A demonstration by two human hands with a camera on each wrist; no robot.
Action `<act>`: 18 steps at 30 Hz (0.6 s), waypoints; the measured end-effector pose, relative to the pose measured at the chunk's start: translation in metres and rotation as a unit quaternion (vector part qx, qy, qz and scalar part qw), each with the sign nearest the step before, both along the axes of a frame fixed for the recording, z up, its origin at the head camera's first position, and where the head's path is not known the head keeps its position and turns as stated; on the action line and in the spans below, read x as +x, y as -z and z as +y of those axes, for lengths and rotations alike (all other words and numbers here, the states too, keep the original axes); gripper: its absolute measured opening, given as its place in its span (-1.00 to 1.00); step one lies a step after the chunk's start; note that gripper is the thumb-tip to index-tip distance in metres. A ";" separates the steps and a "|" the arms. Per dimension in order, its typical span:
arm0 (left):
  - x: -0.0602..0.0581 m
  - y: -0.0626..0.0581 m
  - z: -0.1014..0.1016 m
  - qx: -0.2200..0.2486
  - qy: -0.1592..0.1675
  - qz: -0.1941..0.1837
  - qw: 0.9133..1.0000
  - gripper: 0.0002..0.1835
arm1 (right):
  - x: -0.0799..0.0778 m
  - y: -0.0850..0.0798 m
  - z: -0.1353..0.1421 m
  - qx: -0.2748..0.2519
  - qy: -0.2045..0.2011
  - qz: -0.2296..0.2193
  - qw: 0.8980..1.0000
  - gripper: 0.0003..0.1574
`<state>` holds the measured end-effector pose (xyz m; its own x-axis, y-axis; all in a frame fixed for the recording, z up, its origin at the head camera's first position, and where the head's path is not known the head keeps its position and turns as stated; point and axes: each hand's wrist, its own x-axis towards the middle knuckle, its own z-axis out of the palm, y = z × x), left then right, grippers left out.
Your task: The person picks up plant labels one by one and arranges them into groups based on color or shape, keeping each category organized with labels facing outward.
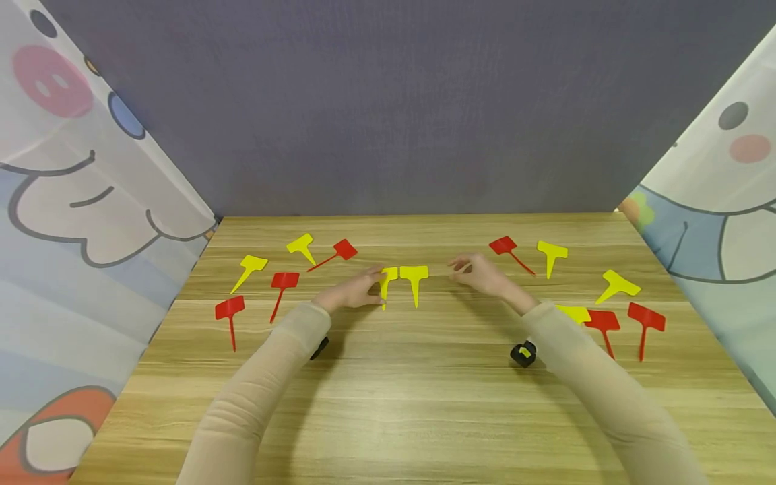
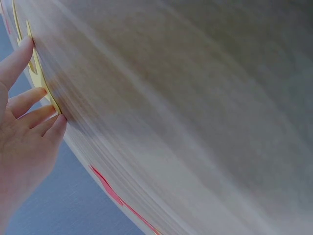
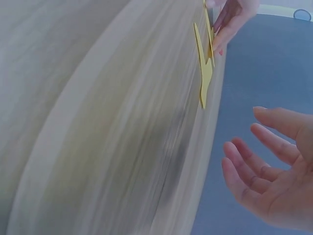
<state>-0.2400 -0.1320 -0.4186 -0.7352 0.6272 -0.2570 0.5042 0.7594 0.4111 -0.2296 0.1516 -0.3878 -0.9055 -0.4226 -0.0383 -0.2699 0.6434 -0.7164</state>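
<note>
Left of a flat yellow plastic T-shaped tag [image 1: 415, 273], the left grip [image 1: 356, 289] pinches its aligned yellow twin [image 1: 391, 273], the right grip [image 1: 481, 274] is parted and empty, and surrounding red and yellow tags [image 1: 285, 280] lie unaligned.

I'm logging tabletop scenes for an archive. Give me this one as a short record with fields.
Surface: wood-grain table
Left hand: fingertips touching a flat yellow T-shaped tag, centre
Right hand: raised, holding nothing
Right of touched tag: second yellow T-shaped tag, stem toward the person
Left group: three red tags, two yellow tags, all T-shaped
Right group: three T-shaped tags in red, three in yellow
</note>
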 end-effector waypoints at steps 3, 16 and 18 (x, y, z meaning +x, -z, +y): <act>0.000 0.000 0.000 0.001 0.001 0.000 1.000 -0.29 | 0.004 -0.001 0.007 0.002 -0.002 0.009 1.000 -0.57; 0.001 -0.001 0.000 -0.001 0.002 0.001 1.000 -0.29 | 0.018 -0.005 0.040 0.007 0.008 0.015 1.000 -0.60; 0.001 0.000 0.000 -0.001 0.002 0.000 1.000 -0.29 | 0.021 -0.006 0.045 0.012 0.010 0.021 1.000 -0.60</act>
<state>-0.2394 -0.1324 -0.4181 -0.7329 0.6296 -0.2578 0.5073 0.7582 0.4096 -0.2085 0.1962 -0.3823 -0.9150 -0.4033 -0.0103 -0.2860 0.6666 -0.6884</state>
